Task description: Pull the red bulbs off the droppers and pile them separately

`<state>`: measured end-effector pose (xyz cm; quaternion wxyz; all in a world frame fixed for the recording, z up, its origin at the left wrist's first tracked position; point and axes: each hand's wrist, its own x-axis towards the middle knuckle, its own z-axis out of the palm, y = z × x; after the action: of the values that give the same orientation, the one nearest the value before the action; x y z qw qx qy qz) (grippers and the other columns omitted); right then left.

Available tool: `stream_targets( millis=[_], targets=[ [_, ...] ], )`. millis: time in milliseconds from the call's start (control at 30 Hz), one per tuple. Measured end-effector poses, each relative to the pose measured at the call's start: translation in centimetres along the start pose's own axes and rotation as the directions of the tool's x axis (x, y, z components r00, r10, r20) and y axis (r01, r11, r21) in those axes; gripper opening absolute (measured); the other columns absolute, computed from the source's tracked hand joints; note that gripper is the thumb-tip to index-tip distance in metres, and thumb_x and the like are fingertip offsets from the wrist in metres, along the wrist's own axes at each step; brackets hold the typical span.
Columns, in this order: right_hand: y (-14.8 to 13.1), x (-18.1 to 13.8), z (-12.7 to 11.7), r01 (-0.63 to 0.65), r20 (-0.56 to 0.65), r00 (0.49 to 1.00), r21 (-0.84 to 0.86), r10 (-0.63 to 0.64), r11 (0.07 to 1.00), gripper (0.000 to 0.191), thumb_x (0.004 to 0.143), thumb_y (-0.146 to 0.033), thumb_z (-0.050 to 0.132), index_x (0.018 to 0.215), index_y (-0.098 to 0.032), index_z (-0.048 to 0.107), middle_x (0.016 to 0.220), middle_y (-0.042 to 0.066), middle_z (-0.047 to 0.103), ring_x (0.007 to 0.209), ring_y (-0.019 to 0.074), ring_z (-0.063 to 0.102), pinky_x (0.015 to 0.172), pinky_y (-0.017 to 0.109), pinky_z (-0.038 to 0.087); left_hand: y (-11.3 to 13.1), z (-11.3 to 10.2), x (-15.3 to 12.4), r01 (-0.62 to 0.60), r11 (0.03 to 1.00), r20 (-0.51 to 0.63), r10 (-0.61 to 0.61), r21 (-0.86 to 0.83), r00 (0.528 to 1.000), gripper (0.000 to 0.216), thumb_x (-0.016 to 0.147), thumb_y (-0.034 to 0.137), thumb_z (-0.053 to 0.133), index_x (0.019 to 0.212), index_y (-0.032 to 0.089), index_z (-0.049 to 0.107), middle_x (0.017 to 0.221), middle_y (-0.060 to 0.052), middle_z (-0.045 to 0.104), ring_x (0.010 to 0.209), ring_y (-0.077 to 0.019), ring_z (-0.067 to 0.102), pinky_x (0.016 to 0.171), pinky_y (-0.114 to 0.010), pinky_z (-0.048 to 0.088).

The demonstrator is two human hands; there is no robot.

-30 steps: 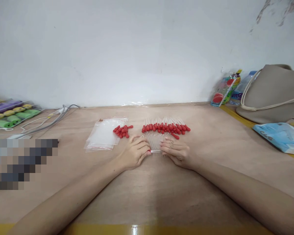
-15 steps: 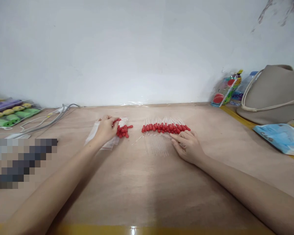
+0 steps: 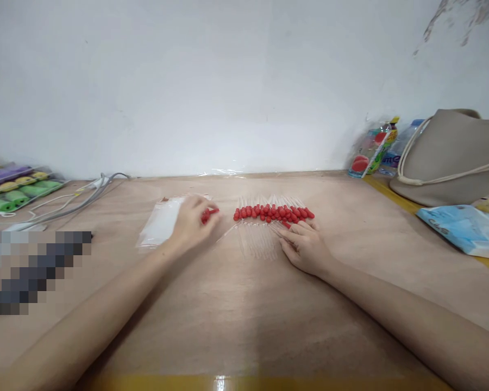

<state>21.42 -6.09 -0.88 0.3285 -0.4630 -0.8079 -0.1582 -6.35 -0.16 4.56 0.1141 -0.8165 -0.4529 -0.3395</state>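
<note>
My left hand [image 3: 190,224] hovers over a small pile of loose red rubber bulbs [image 3: 210,213]; its fingers are curled down and smeared, and what they hold is hidden. My right hand [image 3: 305,245] lies on the table with fingers pressed together, the fingertips pinching a clear glass tube at the right edge of a loose group of bare glass tubes [image 3: 256,244]. Just beyond them lies a row of several red-capped droppers [image 3: 273,213], one of which [image 3: 286,224] sits right at my right fingertips.
A stack of clear zip bags [image 3: 157,231] lies left of the bulbs. Grey cables [image 3: 85,198] and green and purple packs [image 3: 16,190] are at the far left. A beige bag [image 3: 452,157], bottles [image 3: 370,152] and a blue packet [image 3: 464,228] stand at the right.
Both hands left the bare tubes they were squaring up. My left hand went to the red bulbs and has since slid right over them. My right hand shifted to the tubes' right edge.
</note>
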Motion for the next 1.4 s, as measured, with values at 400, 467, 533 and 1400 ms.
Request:
stream_targets(
  millis=[400,467,533,1400],
  targets=[
    [-0.6,0.8,-1.1,-0.139,0.103,0.985,-0.03,0.141,0.99,0.033,0.082,-0.045,0.045,0.085,-0.016,0.06,0.079,0.006,0.058,0.076,0.0172,0.052,0.072,0.03,0.031,5.4,1.8,-4.5,0.04,0.994,0.475,0.012,-0.101,0.88,0.068,0.079,0.06,0.042,0.135,0.023,0.028,0.141,-0.012,0.025,0.127,-0.0328,0.028,0.099,-0.049,0.032],
    [-0.2,1.0,-1.7,-0.259,0.112,0.959,-0.03,0.261,0.965,0.03,0.082,-0.043,0.044,0.076,-0.016,0.056,0.072,0.004,0.057,0.068,0.0149,0.052,0.062,0.026,0.032,5.3,1.6,-4.6,0.076,0.991,0.472,-0.014,-0.112,0.881,0.063,0.081,0.056,0.041,0.134,0.024,0.028,0.14,-0.011,0.028,0.123,-0.0289,0.037,0.096,-0.043,0.037],
    [0.3,1.2,-2.3,-0.335,0.185,0.923,-0.043,0.337,0.941,0.029,0.08,-0.045,0.046,0.07,-0.018,0.05,0.065,0.001,0.055,0.059,0.0131,0.049,0.053,0.025,0.028,5.5,1.4,-4.6,0.089,0.992,0.45,-0.039,-0.089,0.892,0.058,0.083,0.052,0.042,0.132,0.023,0.032,0.138,-0.01,0.033,0.118,-0.0276,0.043,0.093,-0.041,0.041],
    [0.8,1.2,-1.8,-0.802,0.709,0.588,0.448,0.389,0.395,0.052,0.041,-0.016,0.077,0.081,-0.018,0.043,0.068,-0.005,0.048,0.052,0.0061,0.046,0.045,0.019,0.038,4.9,0.1,-3.4,0.119,0.907,0.517,0.119,-0.404,0.848,0.047,0.074,0.04,0.061,0.115,0.018,0.052,0.119,-0.01,0.054,0.098,-0.0198,0.06,0.08,-0.032,0.053]
  ],
)
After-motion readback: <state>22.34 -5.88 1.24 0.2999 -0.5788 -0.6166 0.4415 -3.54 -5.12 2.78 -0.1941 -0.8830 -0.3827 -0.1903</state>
